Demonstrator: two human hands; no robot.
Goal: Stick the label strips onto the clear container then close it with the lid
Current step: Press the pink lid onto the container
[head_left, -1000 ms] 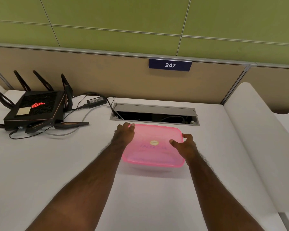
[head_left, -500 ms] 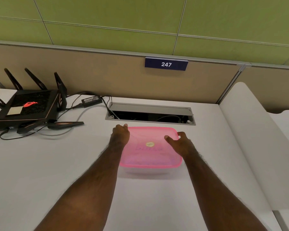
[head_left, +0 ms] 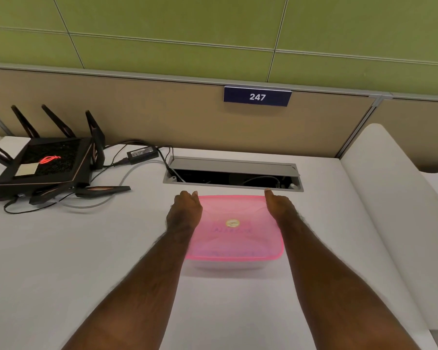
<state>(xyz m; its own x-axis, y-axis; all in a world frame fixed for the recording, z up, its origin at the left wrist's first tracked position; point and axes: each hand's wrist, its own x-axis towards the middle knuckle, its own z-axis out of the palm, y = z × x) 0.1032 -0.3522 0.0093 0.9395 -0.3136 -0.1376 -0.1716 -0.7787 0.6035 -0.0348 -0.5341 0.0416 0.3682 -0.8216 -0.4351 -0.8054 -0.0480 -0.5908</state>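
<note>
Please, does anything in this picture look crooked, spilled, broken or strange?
Nothing is spilled or broken. The pink lid lies flat and square on the clear container, with the left hand and right hand at its far corners. Only the router cables look messy.

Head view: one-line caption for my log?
Both hands, left hand and right hand, press the pink lid onto the clear container.

A pink lid [head_left: 234, 227] sits on the clear container [head_left: 228, 265] at table [head_left: 61, 248] centre. Left hand [head_left: 185, 213] presses its nine o'clock edge, right hand [head_left: 279, 207] its two o'clock corner. A black router [head_left: 44, 165] stands at ten o'clock.
</note>
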